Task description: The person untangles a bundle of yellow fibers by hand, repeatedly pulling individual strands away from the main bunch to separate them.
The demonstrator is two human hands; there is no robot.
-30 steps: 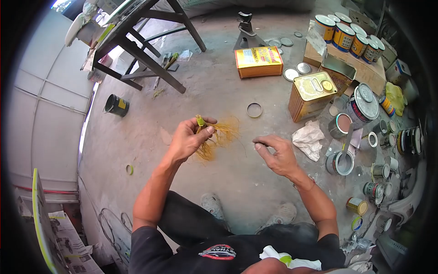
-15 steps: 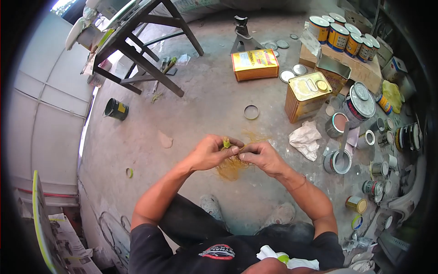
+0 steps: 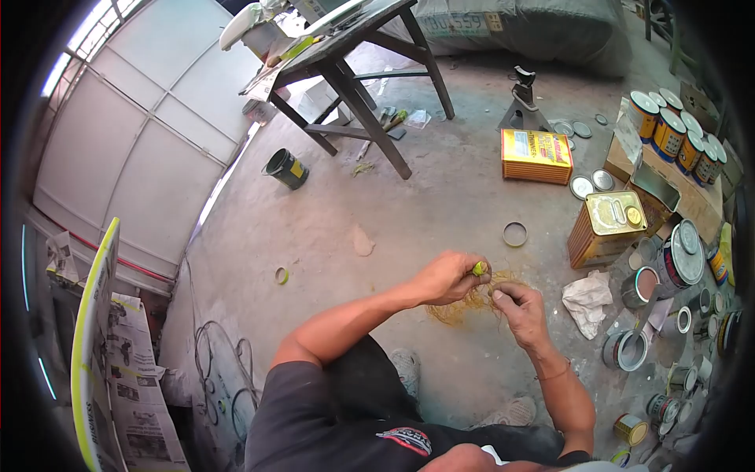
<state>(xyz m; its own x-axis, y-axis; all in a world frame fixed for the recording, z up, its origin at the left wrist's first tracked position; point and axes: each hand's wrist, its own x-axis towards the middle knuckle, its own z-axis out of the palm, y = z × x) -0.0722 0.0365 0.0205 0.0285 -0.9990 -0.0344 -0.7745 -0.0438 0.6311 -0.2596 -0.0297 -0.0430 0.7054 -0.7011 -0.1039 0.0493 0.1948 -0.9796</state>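
Note:
My left hand [image 3: 454,277] is closed around a small crumpled yellow-green wad [image 3: 479,268], whose end pokes out above the fist. Just right of it, my right hand [image 3: 522,312] has its thumb and fingers pinched together at the edge of a tangle of thin yellow-brown strands [image 3: 450,314]. The strands hang below and between both hands, over the concrete floor. What the right fingertips pinch is too small to make out.
A yellow thinner can [image 3: 537,156], a square metal tin [image 3: 609,224], a crumpled white rag [image 3: 587,302] and an open paint can [image 3: 627,352] stand or lie to the right. At upper left are a dark wooden table [image 3: 346,98] and a black bucket [image 3: 286,169].
The view has swung left, so the floor objects sit farther right in it. My hands have drawn slightly apart, the right one lower; the left still holds the wad.

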